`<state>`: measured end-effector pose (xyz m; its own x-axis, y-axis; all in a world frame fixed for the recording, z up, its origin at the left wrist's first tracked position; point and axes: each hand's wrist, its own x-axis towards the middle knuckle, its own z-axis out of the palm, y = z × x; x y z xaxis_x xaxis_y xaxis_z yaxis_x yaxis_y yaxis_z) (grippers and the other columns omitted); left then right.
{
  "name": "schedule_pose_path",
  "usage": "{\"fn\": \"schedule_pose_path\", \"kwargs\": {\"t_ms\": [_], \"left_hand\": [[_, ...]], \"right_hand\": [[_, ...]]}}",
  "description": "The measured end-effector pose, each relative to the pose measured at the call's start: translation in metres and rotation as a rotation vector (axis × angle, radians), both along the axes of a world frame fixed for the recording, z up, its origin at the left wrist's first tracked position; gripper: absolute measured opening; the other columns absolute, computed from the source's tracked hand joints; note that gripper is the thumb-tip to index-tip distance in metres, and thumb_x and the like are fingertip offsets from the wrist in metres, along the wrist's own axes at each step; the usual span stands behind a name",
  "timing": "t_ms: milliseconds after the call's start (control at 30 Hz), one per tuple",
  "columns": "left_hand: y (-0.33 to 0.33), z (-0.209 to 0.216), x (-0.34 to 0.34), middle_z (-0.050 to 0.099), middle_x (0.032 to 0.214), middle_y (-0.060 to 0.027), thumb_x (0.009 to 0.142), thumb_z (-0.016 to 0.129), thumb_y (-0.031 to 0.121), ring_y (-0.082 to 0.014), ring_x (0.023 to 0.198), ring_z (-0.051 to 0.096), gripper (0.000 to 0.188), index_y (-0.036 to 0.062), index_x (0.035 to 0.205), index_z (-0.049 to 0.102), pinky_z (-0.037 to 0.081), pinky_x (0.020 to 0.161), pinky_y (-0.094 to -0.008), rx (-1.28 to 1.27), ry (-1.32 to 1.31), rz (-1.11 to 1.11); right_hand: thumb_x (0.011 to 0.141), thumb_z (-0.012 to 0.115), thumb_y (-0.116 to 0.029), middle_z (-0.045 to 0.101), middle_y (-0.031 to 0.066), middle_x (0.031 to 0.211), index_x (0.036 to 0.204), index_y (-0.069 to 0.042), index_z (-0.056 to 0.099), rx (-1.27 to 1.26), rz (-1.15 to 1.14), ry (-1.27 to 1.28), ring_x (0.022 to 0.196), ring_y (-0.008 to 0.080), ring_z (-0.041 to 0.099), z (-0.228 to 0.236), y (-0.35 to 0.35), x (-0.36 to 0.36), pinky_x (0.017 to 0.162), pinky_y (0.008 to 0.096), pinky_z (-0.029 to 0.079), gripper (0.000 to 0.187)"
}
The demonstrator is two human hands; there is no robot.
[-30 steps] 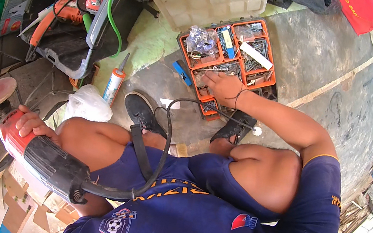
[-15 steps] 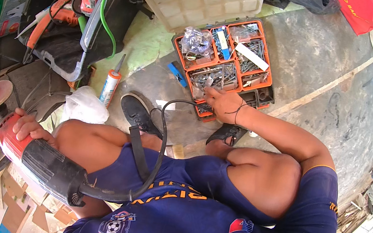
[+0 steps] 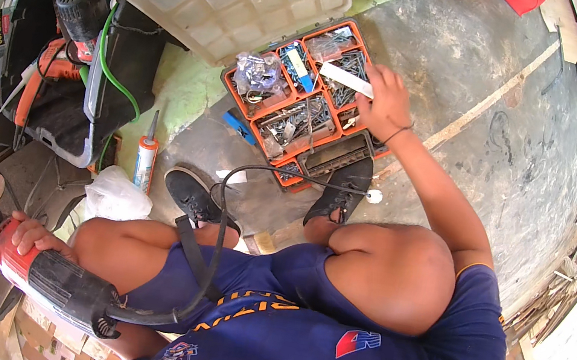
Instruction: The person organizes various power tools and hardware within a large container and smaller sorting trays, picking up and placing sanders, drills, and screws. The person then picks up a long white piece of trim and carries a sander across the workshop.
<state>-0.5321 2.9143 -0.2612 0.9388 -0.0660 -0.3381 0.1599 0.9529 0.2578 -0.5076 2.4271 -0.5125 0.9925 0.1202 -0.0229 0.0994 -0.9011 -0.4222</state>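
Here, at the lower left of the frame, my left hand (image 3: 29,234) grips the red angle grinder (image 3: 41,268). Upper centre, my right hand (image 3: 387,103), fingers curled loosely, rests over the orange organiser box (image 3: 300,109); I should pick carefully, grinder held steady.

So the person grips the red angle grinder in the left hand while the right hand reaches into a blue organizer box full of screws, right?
Not quite: the organizer box is orange, not blue, as the head view shows. The rest holds: the left hand grips the red angle grinder, and the right hand reaches into the box's compartments of screws.
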Motion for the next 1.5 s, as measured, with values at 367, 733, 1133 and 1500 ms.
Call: {"fn": "schedule_pose_path", "kwargs": {"t_ms": [367,733,1133,1500], "left_hand": [[-0.006,0.005,-0.003,0.049,0.091,-0.0025,0.088,0.05,0.02,-0.0118,0.084,0.053,0.045,-0.0012,0.125,0.037,0.042,0.085,-0.032,0.048,0.029,0.039],[-0.013,0.008,0.0,0.051,0.097,-0.003,0.092,0.045,0.022,-0.013,0.088,0.054,0.045,-0.0005,0.13,0.035,0.042,0.088,-0.0313,0.13,0.017,-0.008],[-0.021,0.01,-0.005,0.049,0.098,-0.005,0.081,0.057,0.015,-0.0153,0.091,0.053,0.055,-0.0013,0.129,0.033,0.042,0.089,-0.0331,0.112,-0.014,0.044],[-0.031,0.011,-0.007,0.047,0.1,-0.007,0.071,0.067,0.01,-0.0182,0.094,0.051,0.069,-0.0018,0.129,0.031,0.041,0.091,-0.0348,0.117,-0.041,0.097]], "right_hand": [[0.065,0.061,-0.015,0.059,0.0058,0.088,0.088,-0.011,0.064,0.042,0.017,0.263,0.093,0.027,0.052,0.005,-0.009,0.029,0.081,0.0395,0.041,0.024],[0.072,0.06,-0.019,0.049,0.0123,0.124,0.118,-0.007,0.053,-0.083,0.133,0.146,0.109,0.0298,0.046,0.0,0.014,0.008,0.088,0.0417,0.039,0.048],[0.078,0.053,-0.021,0.057,0.006,0.102,0.099,-0.015,0.064,-0.165,0.205,0.261,0.098,0.0237,0.05,0.009,0.025,-0.005,0.082,0.0387,0.038,0.025],[0.077,0.054,-0.013,0.058,0.0037,0.089,0.089,-0.014,0.066,-0.104,0.166,0.064,0.094,0.0237,0.051,-0.02,0.016,0.034,0.075,0.0398,0.04,0.016]]}}
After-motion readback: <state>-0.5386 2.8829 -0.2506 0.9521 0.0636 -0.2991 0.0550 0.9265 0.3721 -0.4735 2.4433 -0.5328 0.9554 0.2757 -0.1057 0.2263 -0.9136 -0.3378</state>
